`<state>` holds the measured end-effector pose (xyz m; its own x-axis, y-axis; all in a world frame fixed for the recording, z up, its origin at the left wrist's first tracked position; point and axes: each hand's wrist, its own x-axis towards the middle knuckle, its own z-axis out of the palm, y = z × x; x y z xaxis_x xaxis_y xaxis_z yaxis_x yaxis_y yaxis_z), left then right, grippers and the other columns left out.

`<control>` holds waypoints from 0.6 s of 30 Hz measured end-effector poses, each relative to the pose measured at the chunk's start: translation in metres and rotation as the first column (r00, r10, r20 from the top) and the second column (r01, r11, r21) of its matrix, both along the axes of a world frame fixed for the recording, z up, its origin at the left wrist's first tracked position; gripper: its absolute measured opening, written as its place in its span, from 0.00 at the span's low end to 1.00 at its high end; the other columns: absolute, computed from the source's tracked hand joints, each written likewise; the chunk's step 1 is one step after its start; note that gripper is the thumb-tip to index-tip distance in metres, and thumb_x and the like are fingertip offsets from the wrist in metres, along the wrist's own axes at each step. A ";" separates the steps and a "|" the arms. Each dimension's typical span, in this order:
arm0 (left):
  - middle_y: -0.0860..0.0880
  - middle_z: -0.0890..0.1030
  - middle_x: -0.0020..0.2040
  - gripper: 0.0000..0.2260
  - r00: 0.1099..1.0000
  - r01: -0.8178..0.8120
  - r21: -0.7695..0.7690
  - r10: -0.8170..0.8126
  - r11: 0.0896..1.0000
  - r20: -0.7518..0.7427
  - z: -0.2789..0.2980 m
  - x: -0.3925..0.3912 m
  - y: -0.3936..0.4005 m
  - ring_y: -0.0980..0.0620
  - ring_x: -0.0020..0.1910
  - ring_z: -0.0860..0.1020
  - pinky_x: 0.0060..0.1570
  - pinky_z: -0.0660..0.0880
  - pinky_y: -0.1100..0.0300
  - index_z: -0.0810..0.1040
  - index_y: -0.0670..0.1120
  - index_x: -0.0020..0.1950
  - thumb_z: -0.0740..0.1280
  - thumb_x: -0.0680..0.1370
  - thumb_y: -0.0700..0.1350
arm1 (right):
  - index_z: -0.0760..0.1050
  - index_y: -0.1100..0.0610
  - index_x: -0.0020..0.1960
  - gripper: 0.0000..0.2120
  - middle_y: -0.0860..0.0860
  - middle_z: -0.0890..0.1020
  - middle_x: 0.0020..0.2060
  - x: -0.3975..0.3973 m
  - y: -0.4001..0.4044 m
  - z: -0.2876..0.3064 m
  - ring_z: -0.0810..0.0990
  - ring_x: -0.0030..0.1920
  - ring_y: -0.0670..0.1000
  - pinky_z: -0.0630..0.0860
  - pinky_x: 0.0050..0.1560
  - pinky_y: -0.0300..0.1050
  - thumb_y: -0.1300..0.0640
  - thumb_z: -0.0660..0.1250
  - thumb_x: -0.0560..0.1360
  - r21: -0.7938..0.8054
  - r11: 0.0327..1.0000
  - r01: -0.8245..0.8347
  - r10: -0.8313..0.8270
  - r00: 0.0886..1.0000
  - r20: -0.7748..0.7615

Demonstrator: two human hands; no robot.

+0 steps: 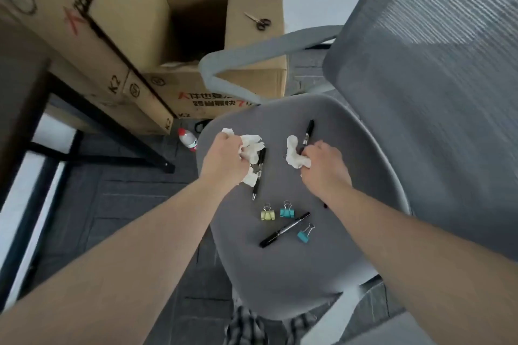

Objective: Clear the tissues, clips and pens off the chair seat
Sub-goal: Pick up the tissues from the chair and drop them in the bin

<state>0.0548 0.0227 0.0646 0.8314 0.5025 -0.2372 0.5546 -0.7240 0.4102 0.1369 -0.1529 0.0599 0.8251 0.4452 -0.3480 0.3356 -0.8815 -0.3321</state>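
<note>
On the grey chair seat (294, 274), my left hand (224, 159) is closed around crumpled white tissues (252, 145) near the seat's far left edge. My right hand (325, 165) grips another crumpled tissue (294, 152). A black pen (308, 131) lies just beyond the right hand, touching it. A second black pen (259, 176) lies beside the left hand, partly under tissue. Nearer me lie a black marker (284, 230), a yellow binder clip (267, 214), a teal binder clip (287, 211) and another teal clip (305, 234).
Cardboard boxes (179, 59) stand stacked beyond the chair, one open, with scissors (259, 21) on a flap. A small bottle (187, 138) lies on the dark floor left of the seat. The chair's mesh back (434, 64) rises at right; a black table frame (92, 120) is at left.
</note>
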 end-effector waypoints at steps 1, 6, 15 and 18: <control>0.43 0.71 0.50 0.04 0.999 -0.033 0.011 0.034 0.999 -0.010 0.005 -0.013 -0.001 0.49 0.44 0.68 0.45 0.70 0.56 0.70 0.42 0.41 0.59 0.75 0.39 | 0.75 0.57 0.58 0.12 0.57 0.74 0.56 -0.008 0.004 0.003 0.71 0.59 0.60 0.76 0.50 0.52 0.60 0.63 0.75 0.000 0.999 -0.041 0.041 0.999 -0.010; 0.40 0.74 0.54 0.06 0.981 -0.194 0.040 0.194 0.980 0.004 0.017 -0.087 0.000 0.49 0.42 0.68 0.39 0.67 0.56 0.71 0.40 0.40 0.58 0.75 0.40 | 0.74 0.60 0.54 0.09 0.58 0.75 0.54 -0.051 0.021 0.019 0.72 0.58 0.61 0.71 0.50 0.51 0.61 0.62 0.75 -0.004 0.967 -0.255 0.255 0.967 0.019; 0.45 0.74 0.50 0.11 0.844 -0.537 0.009 0.537 0.844 -0.010 0.045 -0.309 -0.022 0.51 0.35 0.70 0.26 0.59 0.62 0.77 0.36 0.47 0.56 0.76 0.38 | 0.74 0.59 0.57 0.11 0.57 0.74 0.54 -0.199 0.073 0.034 0.69 0.59 0.60 0.73 0.51 0.52 0.62 0.60 0.76 -0.022 0.809 -0.588 0.588 0.808 0.027; 0.44 0.75 0.51 0.12 0.763 -0.646 0.000 0.646 0.763 -0.029 0.043 -0.395 -0.038 0.47 0.40 0.71 0.35 0.66 0.58 0.78 0.35 0.49 0.56 0.76 0.37 | 0.74 0.58 0.57 0.11 0.57 0.74 0.54 -0.278 0.094 0.037 0.71 0.57 0.59 0.73 0.49 0.52 0.60 0.61 0.76 -0.008 0.672 -0.741 0.741 0.671 0.037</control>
